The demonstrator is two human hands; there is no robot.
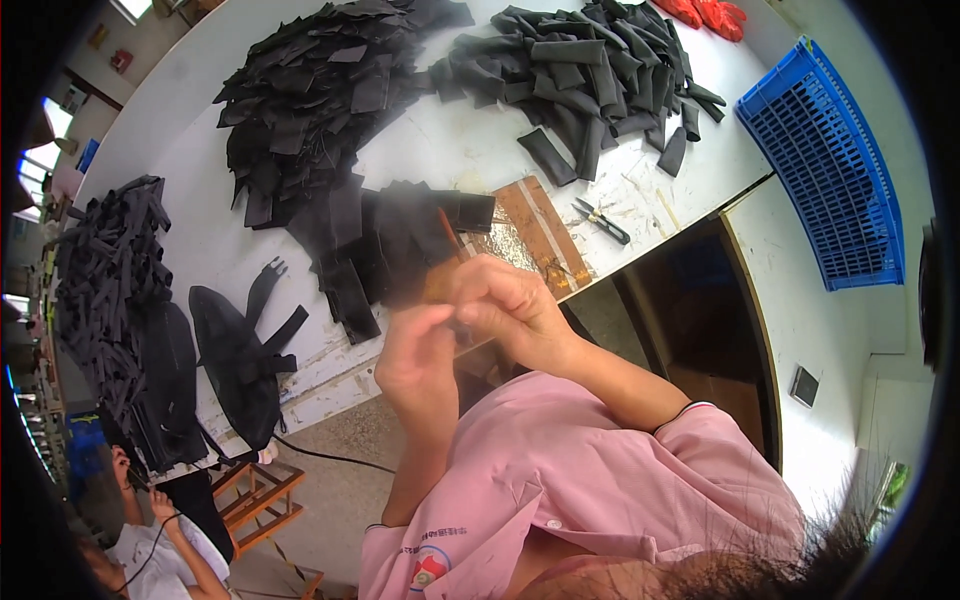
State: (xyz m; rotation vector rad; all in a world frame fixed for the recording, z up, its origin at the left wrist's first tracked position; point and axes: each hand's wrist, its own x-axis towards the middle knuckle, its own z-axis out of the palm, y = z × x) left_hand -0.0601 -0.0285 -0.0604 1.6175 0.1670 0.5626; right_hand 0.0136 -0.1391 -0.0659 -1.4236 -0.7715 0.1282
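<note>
Hands, left [415, 362] and right [518, 315], meet with fingers curled inward, grip indistinct.

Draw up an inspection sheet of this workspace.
Surface: white table, scuffed along its near edge.
Materials: flat black pieces and black tube-like pieces in heaps; narrow black strips at left.
Clutter: snips beside a brown panel; red gloves farther off.
Grips: left grip and right grip, fingertips together; whether anything is pinched is unclear.
Cables: black cable below the near edge.
Surroundings: blue crate at right; wooden stool and co-worker at lower left.
</note>
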